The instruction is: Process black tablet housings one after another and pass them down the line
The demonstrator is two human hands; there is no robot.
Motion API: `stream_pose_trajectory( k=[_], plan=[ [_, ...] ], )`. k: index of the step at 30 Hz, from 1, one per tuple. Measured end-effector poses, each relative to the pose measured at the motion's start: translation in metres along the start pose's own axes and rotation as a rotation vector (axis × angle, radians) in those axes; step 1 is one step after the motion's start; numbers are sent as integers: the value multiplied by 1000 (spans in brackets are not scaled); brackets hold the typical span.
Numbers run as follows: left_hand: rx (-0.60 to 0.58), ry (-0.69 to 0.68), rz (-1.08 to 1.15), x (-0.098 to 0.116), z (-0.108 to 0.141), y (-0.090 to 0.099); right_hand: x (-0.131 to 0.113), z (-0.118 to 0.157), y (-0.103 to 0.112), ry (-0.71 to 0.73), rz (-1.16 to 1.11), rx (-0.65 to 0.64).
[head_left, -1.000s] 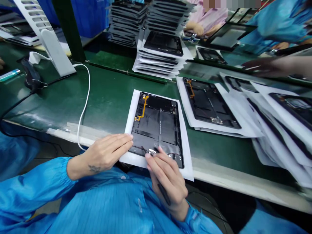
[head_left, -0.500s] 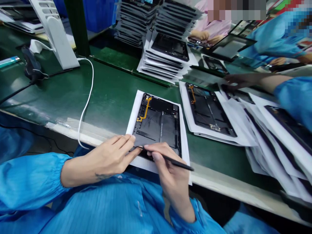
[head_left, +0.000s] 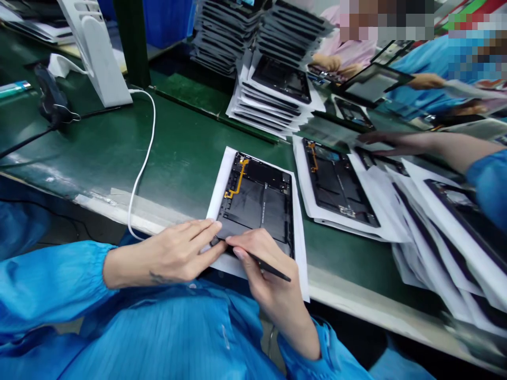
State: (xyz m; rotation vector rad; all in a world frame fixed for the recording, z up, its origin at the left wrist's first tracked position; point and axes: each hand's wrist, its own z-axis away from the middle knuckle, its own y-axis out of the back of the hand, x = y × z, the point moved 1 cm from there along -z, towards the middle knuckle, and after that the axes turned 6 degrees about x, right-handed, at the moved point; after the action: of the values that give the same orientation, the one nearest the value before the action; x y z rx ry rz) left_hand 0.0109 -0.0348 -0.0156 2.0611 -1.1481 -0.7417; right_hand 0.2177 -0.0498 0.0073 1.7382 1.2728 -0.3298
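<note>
In the lower left-centre of the frame, left hand (head_left: 170,254) at the lower-left corner of the open tablet shell (head_left: 257,206), thumb spread from straight fingers, nothing visibly pinched; at centre, shell on a white sheet (head_left: 221,182), just ahead of both hands, long axis roughly up the frame, away from the body; over its near edge, right hand (head_left: 267,269), closer than the left to its middle, closed around a slim dark tool (head_left: 274,269), tip hidden; right of centre, second shell (head_left: 335,184), apart from both hands.
</note>
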Motion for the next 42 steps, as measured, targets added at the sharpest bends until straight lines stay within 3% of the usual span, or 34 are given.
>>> stream_pose_trajectory(
  k=[3,12,19,25,28,35,42],
  plan=[
    [103,48,112,-6,7,1,1,0,3,-7,-10,-35],
    [-24,41,31,0,-5,4,3,19,41,-100,133,-2],
    [-77,-20,139,-8,-25,-2,1,29,34,-41,153,65],
    [-83,-55,69,-2,-37,-7,-6,33,28,79,300,-68],
    [-93,-75,48,1,-39,-7,-9,36,27,123,365,-123],
    [-107,-75,36,-3,-38,-6,-7,39,29,67,278,-23],
    [-137,-60,123,-6,-36,-5,-8,37,28,145,373,-118]
  ],
)
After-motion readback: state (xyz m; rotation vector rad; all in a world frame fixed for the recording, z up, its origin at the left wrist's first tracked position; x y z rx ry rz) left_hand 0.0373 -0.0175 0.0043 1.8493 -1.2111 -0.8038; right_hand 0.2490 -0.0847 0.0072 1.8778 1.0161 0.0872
